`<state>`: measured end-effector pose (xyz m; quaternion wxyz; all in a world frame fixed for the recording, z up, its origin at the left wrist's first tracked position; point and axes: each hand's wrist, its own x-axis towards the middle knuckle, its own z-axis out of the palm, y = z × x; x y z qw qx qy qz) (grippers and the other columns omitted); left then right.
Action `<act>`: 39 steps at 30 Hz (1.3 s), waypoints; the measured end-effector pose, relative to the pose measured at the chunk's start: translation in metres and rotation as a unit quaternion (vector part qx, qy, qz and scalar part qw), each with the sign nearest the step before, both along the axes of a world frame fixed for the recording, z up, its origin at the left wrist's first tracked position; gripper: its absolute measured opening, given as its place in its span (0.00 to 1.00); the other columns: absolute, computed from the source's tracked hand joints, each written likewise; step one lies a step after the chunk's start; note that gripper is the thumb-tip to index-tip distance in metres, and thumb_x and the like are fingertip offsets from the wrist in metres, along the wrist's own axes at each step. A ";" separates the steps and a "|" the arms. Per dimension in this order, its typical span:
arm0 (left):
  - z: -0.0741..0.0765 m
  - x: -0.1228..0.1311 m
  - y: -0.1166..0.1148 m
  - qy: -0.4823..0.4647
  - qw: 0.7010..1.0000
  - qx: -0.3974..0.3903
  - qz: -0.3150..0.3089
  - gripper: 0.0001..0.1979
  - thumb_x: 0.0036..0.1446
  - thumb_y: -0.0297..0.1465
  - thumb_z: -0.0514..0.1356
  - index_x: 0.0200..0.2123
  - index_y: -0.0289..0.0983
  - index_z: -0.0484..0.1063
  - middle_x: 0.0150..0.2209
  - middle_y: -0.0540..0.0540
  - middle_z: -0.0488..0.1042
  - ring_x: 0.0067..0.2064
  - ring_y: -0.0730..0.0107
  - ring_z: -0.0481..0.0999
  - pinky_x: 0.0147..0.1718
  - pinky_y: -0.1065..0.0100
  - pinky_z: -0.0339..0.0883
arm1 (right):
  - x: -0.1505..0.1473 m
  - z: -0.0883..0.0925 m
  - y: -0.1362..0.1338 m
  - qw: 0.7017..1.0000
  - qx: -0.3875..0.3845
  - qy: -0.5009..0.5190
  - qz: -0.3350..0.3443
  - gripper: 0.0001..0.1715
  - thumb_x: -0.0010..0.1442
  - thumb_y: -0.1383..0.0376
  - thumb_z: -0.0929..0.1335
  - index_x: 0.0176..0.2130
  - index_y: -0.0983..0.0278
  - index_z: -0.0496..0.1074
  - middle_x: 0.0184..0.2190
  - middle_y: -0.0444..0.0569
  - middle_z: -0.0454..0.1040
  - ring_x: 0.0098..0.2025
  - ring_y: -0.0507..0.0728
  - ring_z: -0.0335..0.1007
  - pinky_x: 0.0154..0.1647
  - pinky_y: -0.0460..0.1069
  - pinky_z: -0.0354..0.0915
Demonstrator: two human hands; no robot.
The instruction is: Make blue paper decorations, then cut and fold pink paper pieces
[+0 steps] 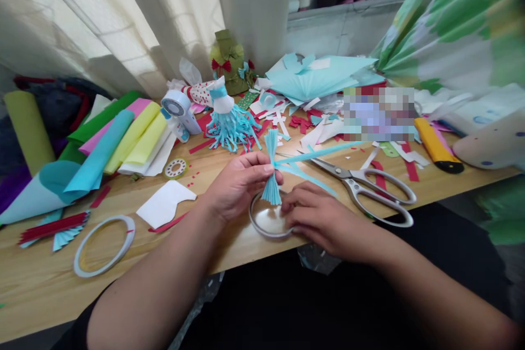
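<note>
Pleated blue paper point(271, 190) is pinched mid-length by the left grip point(235, 183), while the right grip point(320, 216) is curled at the clear ring point(262, 231), its hold indiscernible.

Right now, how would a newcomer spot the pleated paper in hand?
At the wooden table, find the left hand. It pinches the light-blue pleated paper upright at the middle, with both ends flaring. Unlike the pleated blue pieces lying at the picture's left, it is bow-shaped and held.
</note>
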<state>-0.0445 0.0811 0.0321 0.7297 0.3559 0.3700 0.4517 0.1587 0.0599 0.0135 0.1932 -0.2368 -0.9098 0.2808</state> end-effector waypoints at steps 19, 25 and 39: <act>0.015 0.013 -0.012 -0.143 0.976 0.022 0.160 0.08 0.43 0.21 0.66 0.24 0.36 0.70 0.19 0.52 0.73 0.25 0.78 0.72 0.36 0.71 0.71 | 0.004 0.001 -0.006 0.869 -0.169 0.343 -0.314 0.11 0.59 0.64 0.67 0.42 0.63 0.74 0.41 0.51 0.75 0.41 0.56 0.73 0.43 0.53 0.70; 0.013 0.013 -0.011 -0.140 0.971 0.047 0.187 0.08 0.42 0.24 0.68 0.25 0.38 0.72 0.21 0.51 0.75 0.28 0.75 0.74 0.37 0.70 0.71 | -0.015 -0.019 -0.016 0.784 -0.339 0.388 -0.347 0.16 0.55 0.62 0.69 0.45 0.62 0.71 0.45 0.53 0.74 0.46 0.60 0.72 0.50 0.59 0.67; 0.018 0.010 -0.015 -0.153 0.969 0.050 0.187 0.07 0.43 0.25 0.68 0.24 0.38 0.71 0.22 0.53 0.74 0.30 0.75 0.73 0.38 0.67 0.71 | -0.029 -0.012 -0.016 0.626 -0.476 0.545 -0.290 0.23 0.45 0.67 0.75 0.42 0.63 0.70 0.33 0.47 0.77 0.31 0.52 0.73 0.33 0.48 0.69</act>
